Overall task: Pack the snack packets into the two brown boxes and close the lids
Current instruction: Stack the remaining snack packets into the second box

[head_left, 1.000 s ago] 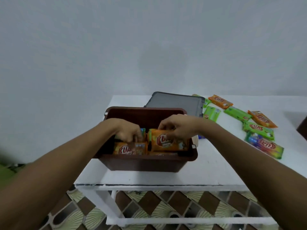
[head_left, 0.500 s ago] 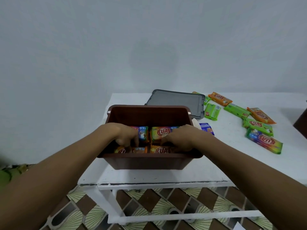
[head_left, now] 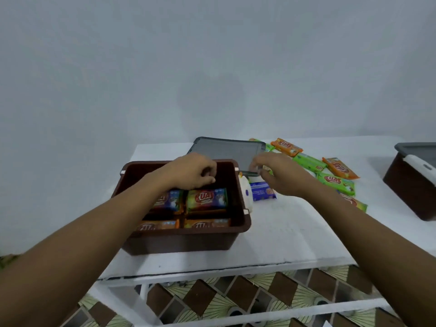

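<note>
Head, second box (head_left: pixel 410 190) cropped, right fingers (head_left: pixel 259 162) blurred

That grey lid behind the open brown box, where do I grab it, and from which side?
I'd take the grey lid by its near right corner, coming from the right. It lies flat on the table, the brown box hides its near left edge, and the right hand is beside that corner.
</note>
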Demonstrator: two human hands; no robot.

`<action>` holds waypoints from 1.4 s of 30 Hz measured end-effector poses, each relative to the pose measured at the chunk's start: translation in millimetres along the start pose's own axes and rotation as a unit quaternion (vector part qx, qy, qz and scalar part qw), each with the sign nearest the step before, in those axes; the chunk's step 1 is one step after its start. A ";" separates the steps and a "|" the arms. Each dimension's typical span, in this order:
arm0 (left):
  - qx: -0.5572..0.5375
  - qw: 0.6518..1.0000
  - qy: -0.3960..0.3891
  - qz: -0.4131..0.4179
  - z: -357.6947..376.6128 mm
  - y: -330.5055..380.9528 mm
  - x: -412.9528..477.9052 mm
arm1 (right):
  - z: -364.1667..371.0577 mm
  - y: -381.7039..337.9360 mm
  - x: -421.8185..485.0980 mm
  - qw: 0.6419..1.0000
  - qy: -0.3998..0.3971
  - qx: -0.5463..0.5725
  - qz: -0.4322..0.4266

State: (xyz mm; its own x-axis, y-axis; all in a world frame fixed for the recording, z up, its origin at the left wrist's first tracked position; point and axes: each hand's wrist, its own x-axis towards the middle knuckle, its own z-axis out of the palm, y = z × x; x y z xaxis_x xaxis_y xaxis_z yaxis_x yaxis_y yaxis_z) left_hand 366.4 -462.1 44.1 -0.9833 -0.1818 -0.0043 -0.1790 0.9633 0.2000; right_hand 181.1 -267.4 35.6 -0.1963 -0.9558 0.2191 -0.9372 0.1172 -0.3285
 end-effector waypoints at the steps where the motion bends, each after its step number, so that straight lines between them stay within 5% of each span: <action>1: 0.003 1.000 0.022 0.011 -0.1 11.6 10.1 | -4.2 22.3 -11.4 0.999 0.013 0.005 0.042; 6: -0.007 0.998 0.046 0.039 7.5 71.3 67.8 | -8.3 131.2 -78.8 0.970 -0.009 -0.052 0.238; 10: 0.021 0.999 -0.030 0.028 27.3 111.9 111.4 | 16.7 175.4 -133.5 0.911 -0.069 -0.127 0.386; 15: 0.096 0.980 -0.150 -0.091 64.1 149.3 151.6 | 30.3 197.6 -154.0 0.932 0.031 -0.063 0.355; 23: 0.195 0.939 -0.180 -0.219 124.5 172.4 157.2 | 40.5 219.1 -150.4 0.952 0.067 0.011 0.299; 26: 0.147 0.957 -0.125 -0.219 139.0 168.2 139.2 | 50.1 217.3 -144.3 0.961 0.096 -0.004 0.260; 30: 0.097 0.989 0.008 -0.114 163.5 163.1 119.0 | 53.5 219.8 -144.5 0.960 0.105 0.005 0.260; 36: 0.035 0.976 0.199 -0.084 188.9 166.9 116.0 | 50.7 218.1 -146.7 0.958 0.119 0.045 0.257; 42: -0.047 0.970 0.120 -0.205 139.8 164.3 143.0 | 46.4 214.5 -153.3 0.940 0.155 0.123 0.278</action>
State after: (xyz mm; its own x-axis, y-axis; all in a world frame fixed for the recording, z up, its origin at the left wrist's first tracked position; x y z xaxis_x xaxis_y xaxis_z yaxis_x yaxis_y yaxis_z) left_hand 191.9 -302.3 -60.6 -0.7921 -0.5977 0.1239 -0.5386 0.7799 0.3189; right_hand 23.6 -108.3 -111.0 -0.7461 -0.6361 0.1969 -0.5783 0.4725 -0.6650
